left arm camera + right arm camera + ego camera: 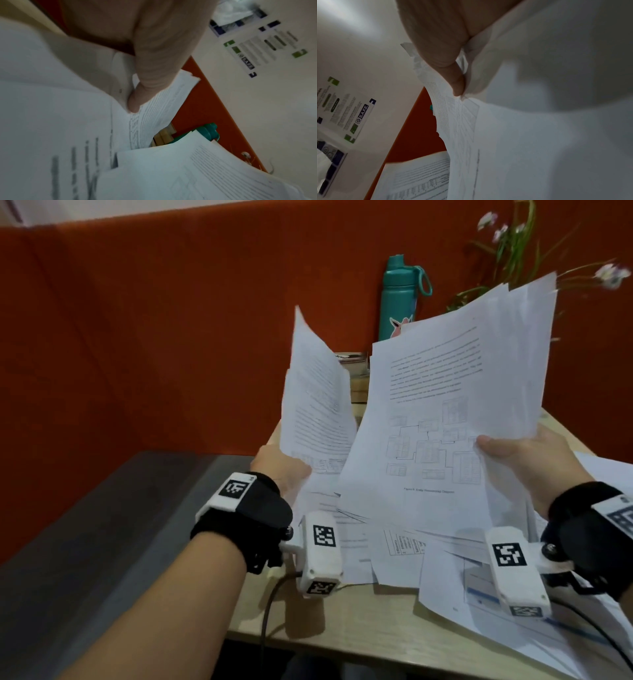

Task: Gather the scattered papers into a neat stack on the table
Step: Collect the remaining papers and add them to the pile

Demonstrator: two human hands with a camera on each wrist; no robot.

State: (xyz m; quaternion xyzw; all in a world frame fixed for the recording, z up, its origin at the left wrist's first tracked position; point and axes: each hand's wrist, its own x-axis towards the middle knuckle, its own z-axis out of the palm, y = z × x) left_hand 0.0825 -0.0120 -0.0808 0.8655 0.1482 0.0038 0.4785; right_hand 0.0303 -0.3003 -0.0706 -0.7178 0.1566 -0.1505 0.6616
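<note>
Our left hand [279, 465] pinched a small sheaf of sheets [317, 392] upright, thumb [147, 86] clamped on its lower edge. Our right hand [527, 460] gripped a thicker bundle of papers [445, 405] raised beside it. Below both, more loose papers [404, 549] lay scattered on the wooden table [342, 621].

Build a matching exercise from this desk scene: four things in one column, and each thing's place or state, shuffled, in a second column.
Things
1. teal bottle
2. sheets with the diagram
3. narrow sheaf of text pages
4. loose papers

Places or states
A. pinched in the left hand
B. lying scattered on the table
C. standing upright by the orange wall
D. held up by the right hand

Pairs: 1-C, 2-D, 3-A, 4-B
</note>
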